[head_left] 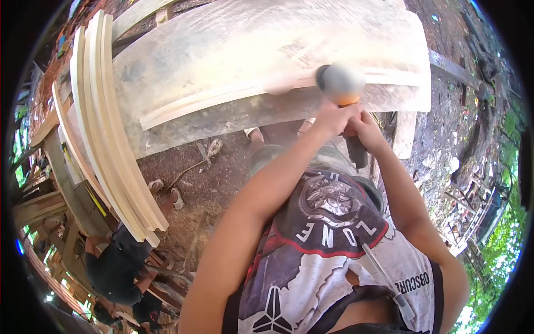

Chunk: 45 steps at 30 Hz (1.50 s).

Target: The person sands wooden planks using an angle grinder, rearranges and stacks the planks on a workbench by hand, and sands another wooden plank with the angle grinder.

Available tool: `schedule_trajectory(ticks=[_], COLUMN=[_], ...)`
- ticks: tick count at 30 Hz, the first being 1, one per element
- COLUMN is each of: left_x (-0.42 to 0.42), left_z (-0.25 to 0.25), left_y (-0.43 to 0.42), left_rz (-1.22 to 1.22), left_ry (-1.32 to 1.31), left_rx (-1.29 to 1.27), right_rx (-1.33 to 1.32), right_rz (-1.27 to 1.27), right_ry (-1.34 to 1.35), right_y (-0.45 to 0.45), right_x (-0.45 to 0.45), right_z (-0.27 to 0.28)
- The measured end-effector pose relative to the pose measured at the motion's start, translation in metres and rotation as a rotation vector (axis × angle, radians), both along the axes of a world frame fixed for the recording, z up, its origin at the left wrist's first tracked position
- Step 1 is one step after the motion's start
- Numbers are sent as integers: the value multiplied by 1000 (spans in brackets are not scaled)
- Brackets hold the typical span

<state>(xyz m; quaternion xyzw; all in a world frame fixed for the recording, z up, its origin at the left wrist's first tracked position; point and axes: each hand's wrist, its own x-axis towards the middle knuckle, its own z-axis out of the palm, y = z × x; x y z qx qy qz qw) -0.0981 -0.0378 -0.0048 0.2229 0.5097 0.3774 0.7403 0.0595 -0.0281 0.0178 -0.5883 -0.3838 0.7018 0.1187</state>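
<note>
Strips (206, 102) on the bench (183, 67) seem mid-work — left hand (334, 118) and right hand (368, 132) wrap fingers round the tool (349, 99); whether the stacked boards (105, 119) are done, I can't tell.

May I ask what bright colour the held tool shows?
Orange, on the tool, seen in the head view.

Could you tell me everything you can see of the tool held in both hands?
The tool looks like a handheld power tool: a dark end toward the person, an orange band, and a dark round part on its head's left. A pale blur hides much of the head. The left hand and right hand grip its middle. The head is over pale wood on the tabletop; whether it touches or runs, I can't tell.
</note>
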Motion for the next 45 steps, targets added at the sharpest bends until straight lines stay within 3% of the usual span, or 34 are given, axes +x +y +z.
schedule_trajectory(ticks=[5,10,17,23,26,32,34,39,45], left_x=[-12,-79,-198,-306,-346,-418,-435,-437,-328], left_z=[4,9,32,38,31,22,27,23,31], left_y=[5,-36,-92,-129,-143,-171,-178,-169,-121], left_rz=[-196,60,364,462,552,617,586,575,498], left_ry=[74,-46,36,30,-2,51,-2,25,-49], left_rx=[-47,-71,-231,-295,-262,-221,-266,-207,-284], right_rx=[6,-20,119,92,177,260,185,222,257], right_rz=[-162,25,418,660,664,776,798,784,641], right_ry=[20,104,29,74,116,-26,232,180,-47], right_y=[-16,-28,-37,-43,-57,-71,-75,-64,-44], right_x=[-11,-85,-213,-339,-383,-462,-482,-475,-356], right_z=[2,8,1,26,9,7,-13,13,22])
